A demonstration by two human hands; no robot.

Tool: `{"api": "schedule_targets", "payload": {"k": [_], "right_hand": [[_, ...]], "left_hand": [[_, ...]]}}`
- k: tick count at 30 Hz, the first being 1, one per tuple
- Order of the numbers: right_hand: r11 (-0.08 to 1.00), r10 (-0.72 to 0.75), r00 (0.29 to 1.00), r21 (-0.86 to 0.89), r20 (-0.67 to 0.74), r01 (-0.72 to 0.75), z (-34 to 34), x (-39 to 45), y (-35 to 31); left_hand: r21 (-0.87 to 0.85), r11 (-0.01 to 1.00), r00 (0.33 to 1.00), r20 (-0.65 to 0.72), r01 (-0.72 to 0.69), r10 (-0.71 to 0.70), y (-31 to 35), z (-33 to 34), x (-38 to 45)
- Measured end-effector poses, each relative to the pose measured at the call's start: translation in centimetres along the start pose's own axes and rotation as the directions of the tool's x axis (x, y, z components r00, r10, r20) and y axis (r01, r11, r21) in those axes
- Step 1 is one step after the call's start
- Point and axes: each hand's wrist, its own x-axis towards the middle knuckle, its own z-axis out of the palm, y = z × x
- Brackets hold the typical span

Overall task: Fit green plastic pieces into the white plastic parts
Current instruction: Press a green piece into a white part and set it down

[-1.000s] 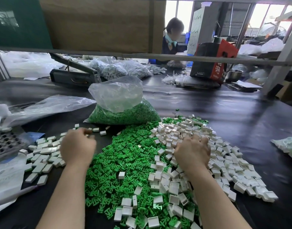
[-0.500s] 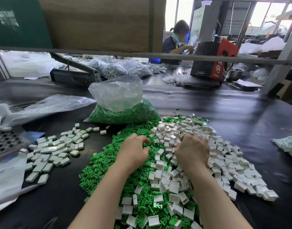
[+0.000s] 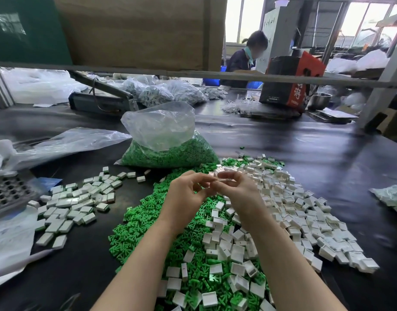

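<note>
My left hand [image 3: 186, 198] and my right hand [image 3: 240, 194] are raised above the table with their fingertips meeting. My right hand pinches a white part [image 3: 224, 180] between thumb and fingers. My left hand pinches a small piece against it, and the fingers hide its colour. Below them lie a spread of loose green pieces [image 3: 148, 225] and a heap of white parts [image 3: 305, 209]. A separate pile of white parts with green showing [image 3: 76, 203] lies at the left.
An open clear bag of green pieces [image 3: 168, 153] stands behind the piles. At the left are a grey holed tray [image 3: 6, 194] and loose plastic bags [image 3: 58, 142]. Another bag [image 3: 390, 196] lies at the right edge. A person [image 3: 249, 55] works beyond a metal bar [image 3: 193, 75].
My left hand came from the left pile across the green pieces. Both hands then rose off the piles and met at the fingertips, the right one bringing up a white part.
</note>
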Motion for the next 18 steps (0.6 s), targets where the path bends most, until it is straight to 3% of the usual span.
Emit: {"api": "schedule_targets", "payload": {"k": [3, 5, 6, 8, 10, 11, 14, 18], "right_hand": [[0.998, -0.039, 0.999, -0.045, -0.004, 0.038, 0.0, 0.1, 0.4], [0.958, -0.107, 0.994, -0.264, 0.033, 0.112, 0.1, 0.2, 0.8], [0.884, -0.132, 0.987, -0.44, 0.089, 0.158, 0.2, 0.2, 1.0], [0.61, -0.119, 0.97, -0.755, 0.213, 0.24, 0.8, 0.1, 1.5], [0.368, -0.066, 0.954, -0.881, 0.294, 0.297, 1.5, -0.1, 1.6], [0.312, -0.046, 0.949, -0.898, 0.311, 0.31, 1.8, -0.2, 1.7], [0.252, -0.094, 0.943, -0.909, 0.319, 0.333, 1.8, -0.3, 1.6], [0.275, -0.135, 0.946, -0.905, 0.296, 0.323, 1.6, -0.2, 1.6]], "left_hand": [[-0.17, 0.982, 0.995, -0.052, 0.08, -0.09, -0.3, -0.5, 0.2], [-0.355, 0.922, 0.983, -0.041, 0.151, -0.176, -0.5, -0.9, 0.3], [-0.452, 0.874, 0.977, -0.028, 0.178, -0.213, -0.5, -1.1, 0.4], [-0.598, 0.775, 0.966, 0.001, 0.207, -0.258, -0.5, -1.4, 0.4], [-0.669, 0.712, 0.964, 0.021, 0.212, -0.267, -0.3, -1.5, 0.4], [-0.685, 0.697, 0.964, 0.031, 0.212, -0.263, -0.2, -1.6, 0.5], [-0.694, 0.691, 0.972, 0.056, 0.202, -0.228, -0.1, -1.6, 0.5], [-0.673, 0.714, 0.978, 0.072, 0.191, -0.194, -0.1, -1.6, 0.4]]}}
